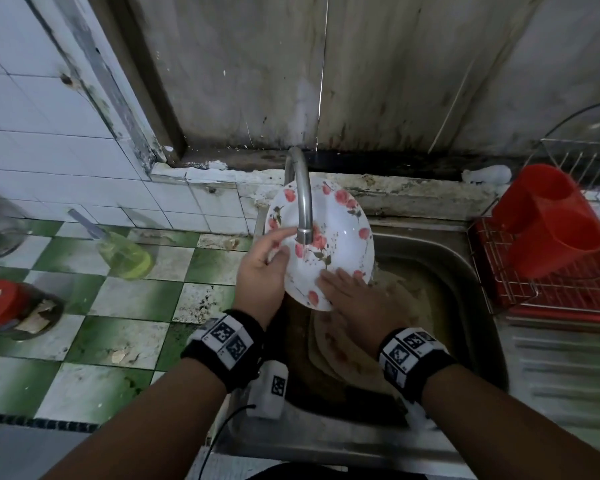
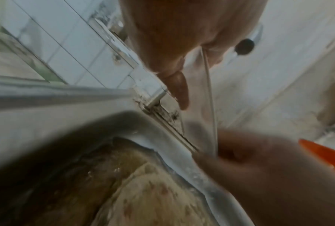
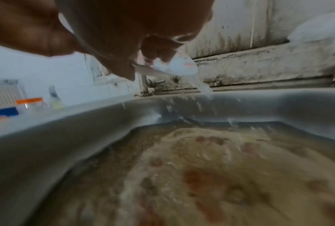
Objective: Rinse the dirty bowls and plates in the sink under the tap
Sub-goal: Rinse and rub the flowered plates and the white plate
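A white plate with red flowers (image 1: pixel 340 233) is tilted under the curved metal tap (image 1: pixel 300 199), and water runs onto its face. My left hand (image 1: pixel 274 251) grips the plate's left rim, thumb on the face and fingers behind it. My right hand (image 1: pixel 336 275) lies with straight fingers on the lower right of the face. In the left wrist view the plate (image 2: pixel 209 91) shows edge-on below my left hand (image 2: pixel 182 38). Water drips off the plate (image 3: pixel 180 67) in the right wrist view. More flowered plates (image 1: pixel 347 348) lie sunk in murky brown water in the steel sink (image 1: pixel 465 271).
A red cutlery holder (image 1: pixel 548 220) stands in a wire dish rack (image 1: pixel 551 289) to the right of the sink. On the green-and-white tiled counter (image 1: pixel 136 299) to the left are a bottle of yellow liquid (image 1: pixel 125 254) and a red-lidded jar (image 1: pixel 0 303). A stained wall rises behind the tap.
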